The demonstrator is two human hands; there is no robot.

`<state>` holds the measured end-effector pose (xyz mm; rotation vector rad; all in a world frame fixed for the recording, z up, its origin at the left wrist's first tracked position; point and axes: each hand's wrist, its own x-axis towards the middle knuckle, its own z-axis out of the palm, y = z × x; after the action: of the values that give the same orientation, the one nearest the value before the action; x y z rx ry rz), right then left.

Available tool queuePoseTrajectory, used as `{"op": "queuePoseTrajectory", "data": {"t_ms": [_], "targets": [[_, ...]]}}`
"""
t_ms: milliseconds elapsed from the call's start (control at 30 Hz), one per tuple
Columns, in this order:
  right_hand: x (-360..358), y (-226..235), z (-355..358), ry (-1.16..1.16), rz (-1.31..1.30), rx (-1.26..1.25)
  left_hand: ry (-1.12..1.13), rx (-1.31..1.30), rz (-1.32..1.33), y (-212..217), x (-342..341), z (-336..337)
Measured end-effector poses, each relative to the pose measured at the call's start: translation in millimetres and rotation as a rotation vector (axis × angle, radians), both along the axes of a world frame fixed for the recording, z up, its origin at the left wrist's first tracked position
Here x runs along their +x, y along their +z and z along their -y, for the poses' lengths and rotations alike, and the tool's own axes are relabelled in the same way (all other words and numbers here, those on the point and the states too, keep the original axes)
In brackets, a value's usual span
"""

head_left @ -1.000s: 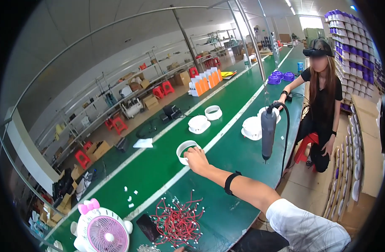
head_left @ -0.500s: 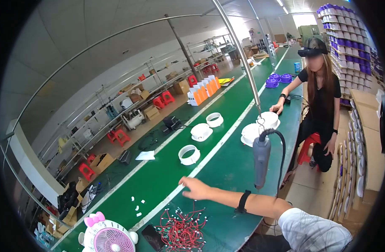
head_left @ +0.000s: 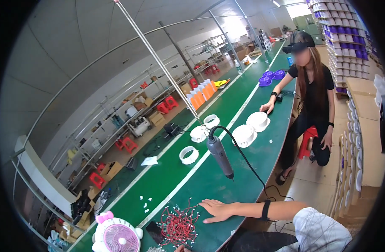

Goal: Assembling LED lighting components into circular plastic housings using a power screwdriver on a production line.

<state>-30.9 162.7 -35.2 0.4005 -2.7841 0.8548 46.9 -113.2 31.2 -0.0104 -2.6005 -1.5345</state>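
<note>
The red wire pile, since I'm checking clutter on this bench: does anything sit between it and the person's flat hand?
Nothing visible does. The right hand lies flat on the green table, its fingertips right by the red wire pile, with only bare surface between. The hanging electric screwdriver is beyond the hand, out of that gap.

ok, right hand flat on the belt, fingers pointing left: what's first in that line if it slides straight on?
The right hand lies flat on the green belt, fingertips toward the pile of red wires. Sliding straight on, it would most likely meet those wires first; the gap looks small, though depth is hard to judge.
</note>
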Motion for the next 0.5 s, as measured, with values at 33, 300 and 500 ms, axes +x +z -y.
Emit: {"op": "queuePoseTrajectory", "data": {"t_ms": [33, 300, 500], "targets": [[5, 2, 1, 0.022, -0.016, -0.007, 0.022, -0.007, -0.016, -10, 3, -1], [24, 20, 4, -0.028, -0.121, 0.013, -0.040, -0.093, -0.538, -66, -26, 23], [21, 16, 2, -0.076, -0.096, -0.052, -0.048, -0.108, -0.388, -76, -29, 38]]}}
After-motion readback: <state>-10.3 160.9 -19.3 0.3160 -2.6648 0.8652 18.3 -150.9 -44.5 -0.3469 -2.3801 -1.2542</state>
